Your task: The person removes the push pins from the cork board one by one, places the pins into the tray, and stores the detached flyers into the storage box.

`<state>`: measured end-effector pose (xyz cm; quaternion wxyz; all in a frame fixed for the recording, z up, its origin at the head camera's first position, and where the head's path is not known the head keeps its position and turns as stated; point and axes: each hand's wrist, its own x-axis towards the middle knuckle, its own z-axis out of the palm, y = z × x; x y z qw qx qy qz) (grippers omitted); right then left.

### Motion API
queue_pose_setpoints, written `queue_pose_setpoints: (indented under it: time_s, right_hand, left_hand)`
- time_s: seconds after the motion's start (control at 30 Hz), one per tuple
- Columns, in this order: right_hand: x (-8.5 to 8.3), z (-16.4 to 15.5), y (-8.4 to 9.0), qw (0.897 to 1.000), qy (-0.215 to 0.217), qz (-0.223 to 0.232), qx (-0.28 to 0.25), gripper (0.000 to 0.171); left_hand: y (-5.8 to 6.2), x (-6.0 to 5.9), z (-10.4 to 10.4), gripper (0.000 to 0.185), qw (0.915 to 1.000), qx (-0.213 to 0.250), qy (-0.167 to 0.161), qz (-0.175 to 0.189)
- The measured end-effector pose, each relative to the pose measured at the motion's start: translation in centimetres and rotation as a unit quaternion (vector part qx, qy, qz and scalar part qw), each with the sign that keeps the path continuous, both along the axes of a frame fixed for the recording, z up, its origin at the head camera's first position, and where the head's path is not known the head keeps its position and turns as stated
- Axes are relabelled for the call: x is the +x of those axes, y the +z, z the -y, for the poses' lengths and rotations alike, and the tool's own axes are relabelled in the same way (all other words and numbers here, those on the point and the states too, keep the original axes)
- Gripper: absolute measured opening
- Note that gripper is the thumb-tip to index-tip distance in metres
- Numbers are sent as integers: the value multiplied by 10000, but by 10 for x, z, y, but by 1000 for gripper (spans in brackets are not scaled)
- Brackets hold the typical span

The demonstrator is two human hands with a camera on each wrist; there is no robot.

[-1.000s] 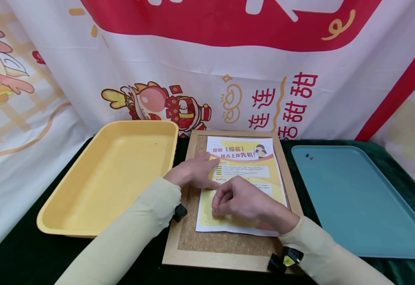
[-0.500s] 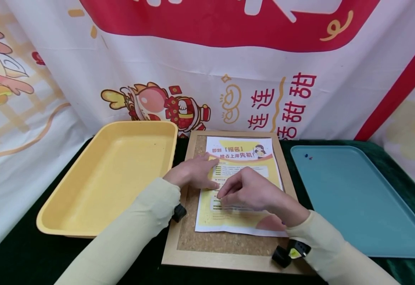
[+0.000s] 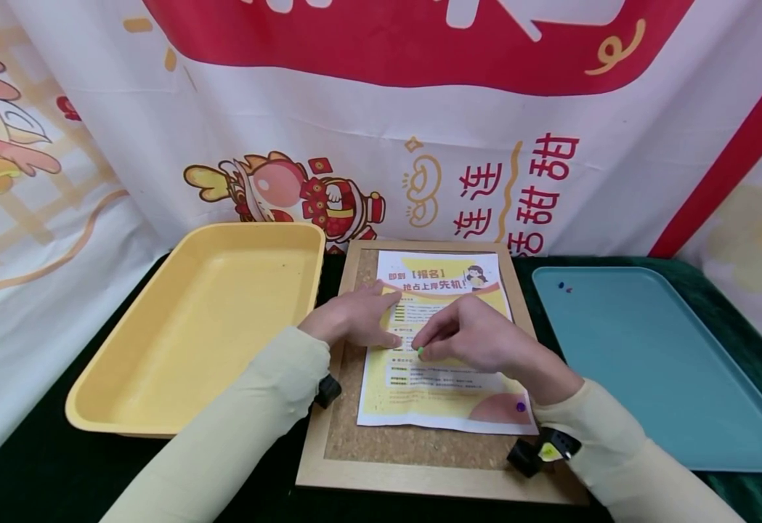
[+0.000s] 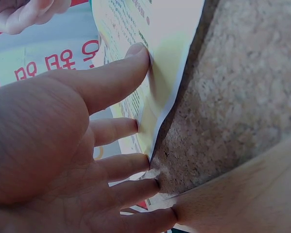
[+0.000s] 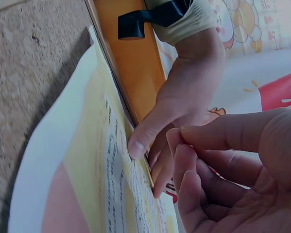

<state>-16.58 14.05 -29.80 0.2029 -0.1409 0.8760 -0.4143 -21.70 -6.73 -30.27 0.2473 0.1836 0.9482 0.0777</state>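
Observation:
A yellow-and-white printed sheet (image 3: 446, 407) lies on a wood-framed cork board (image 3: 413, 444). My left hand (image 3: 361, 316) spreads over the sheet's left edge; in the left wrist view its thumb (image 4: 118, 80) touches the paper and its fingertips reach the paper edge, cork and frame. Over the middle of the sheet, my right hand (image 3: 479, 338) pinches a small green push pin (image 3: 421, 351) between thumb and fingertips. Those pinched fingers (image 5: 184, 155) hide the pin in the right wrist view. A purple push pin (image 3: 521, 407) sits at the sheet's lower right corner.
A deep yellow tray (image 3: 126, 407) stands left of the board. To the right lies a flat blue tray (image 3: 655, 378) with small blue and red pieces (image 3: 564, 287) in its far left corner. A printed cloth (image 3: 354, 102) hangs behind the dark green tabletop.
My right hand has moved up and right across the sheet, away from its lower left part. The green and purple pins have come into view. My left hand stays in place.

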Motion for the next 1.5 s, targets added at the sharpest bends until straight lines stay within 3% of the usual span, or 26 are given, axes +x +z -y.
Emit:
queue_pose_setpoints:
  time_s: [0.9,1.5]
  right_hand:
    - [-17,-34,3,9990,-360,-76,267,13]
    - [-22,-56,3,9988,-371,-155,292,14]
  left_hand:
    - [3,1,-1,85,9997,108,106,167]
    - [2,1,0,86,9998,121,53,147]
